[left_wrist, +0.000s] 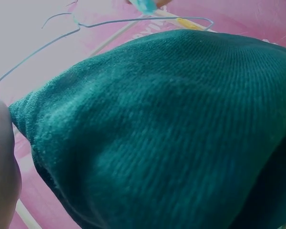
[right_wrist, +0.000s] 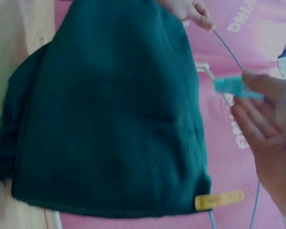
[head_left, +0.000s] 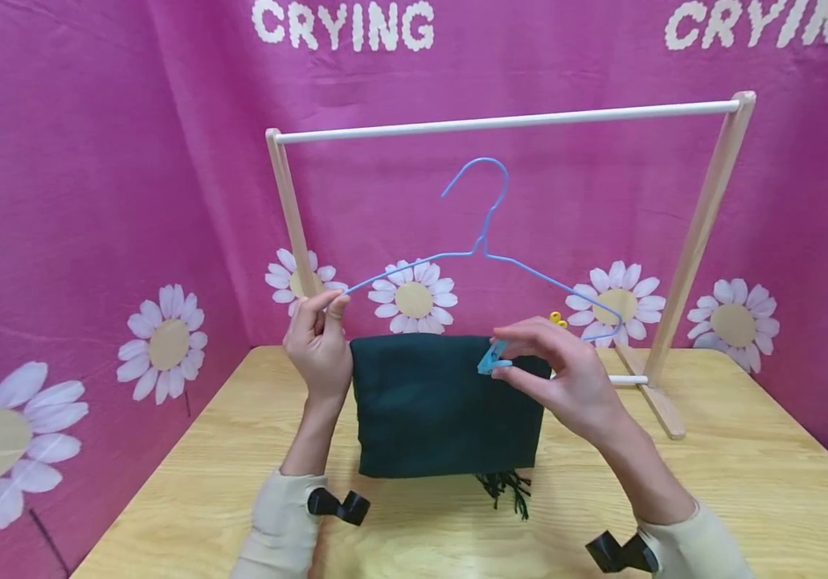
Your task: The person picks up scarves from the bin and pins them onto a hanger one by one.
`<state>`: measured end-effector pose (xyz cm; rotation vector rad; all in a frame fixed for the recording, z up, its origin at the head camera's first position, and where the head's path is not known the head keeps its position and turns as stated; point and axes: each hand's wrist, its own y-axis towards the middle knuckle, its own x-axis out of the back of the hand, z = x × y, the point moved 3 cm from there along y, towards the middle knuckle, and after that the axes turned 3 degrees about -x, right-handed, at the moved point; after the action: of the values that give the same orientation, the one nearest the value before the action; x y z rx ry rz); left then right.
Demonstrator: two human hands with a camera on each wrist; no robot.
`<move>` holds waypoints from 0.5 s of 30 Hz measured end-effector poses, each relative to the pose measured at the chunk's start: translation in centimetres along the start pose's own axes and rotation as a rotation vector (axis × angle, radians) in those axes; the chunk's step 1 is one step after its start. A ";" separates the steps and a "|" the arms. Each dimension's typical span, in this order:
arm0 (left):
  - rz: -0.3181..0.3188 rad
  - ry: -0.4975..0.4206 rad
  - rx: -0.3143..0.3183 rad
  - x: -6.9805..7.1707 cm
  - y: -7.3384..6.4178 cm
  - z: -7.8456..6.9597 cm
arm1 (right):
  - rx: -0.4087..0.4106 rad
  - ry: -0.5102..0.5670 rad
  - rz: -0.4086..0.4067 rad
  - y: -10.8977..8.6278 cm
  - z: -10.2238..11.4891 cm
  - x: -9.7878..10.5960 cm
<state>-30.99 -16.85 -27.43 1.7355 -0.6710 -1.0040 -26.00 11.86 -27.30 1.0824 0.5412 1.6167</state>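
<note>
A dark green fringed scarf hangs folded over the lower bar of a blue wire hanger. My left hand pinches the hanger's left corner, close beside the scarf's upper left edge. Between thumb and fingers of my right hand is a light blue clothespin, in front of the scarf's upper right part in the head view. A yellow clothespin is clipped at the scarf's other top corner, on the hanger bar, as the right wrist view shows. The scarf covers most of the lower bar.
Behind the hanger stands a wooden rack with a white top rail, wooden uprights and a foot on the wooden table. A pink flowered cloth encloses the back and sides. Black fringe dangles below the scarf.
</note>
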 end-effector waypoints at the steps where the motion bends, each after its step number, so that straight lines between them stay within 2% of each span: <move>1: 0.003 0.001 0.001 -0.1 0.0 -0.1 | 0.002 0.026 0.007 0.3 0.1 -0.2; 4: 0.012 0.002 0.006 -0.1 0.0 -0.3 | -0.034 0.085 0.024 1.4 0.6 -1.1; 7: 0.007 -0.001 0.014 -0.2 -0.1 -0.5 | -0.092 0.092 0.029 2.6 0.9 -2.2; 11: 0.000 -0.011 0.033 -0.5 -0.3 -0.7 | -0.118 0.086 0.034 4.1 1.3 -3.2; 15: 0.000 -0.030 0.043 -0.8 -0.3 -0.8 | -0.139 0.089 0.084 5.5 1.4 -4.2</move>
<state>-30.72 -15.74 -27.33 1.7607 -0.7160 -1.0238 -27.50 5.93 -23.82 0.9446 0.4399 1.7553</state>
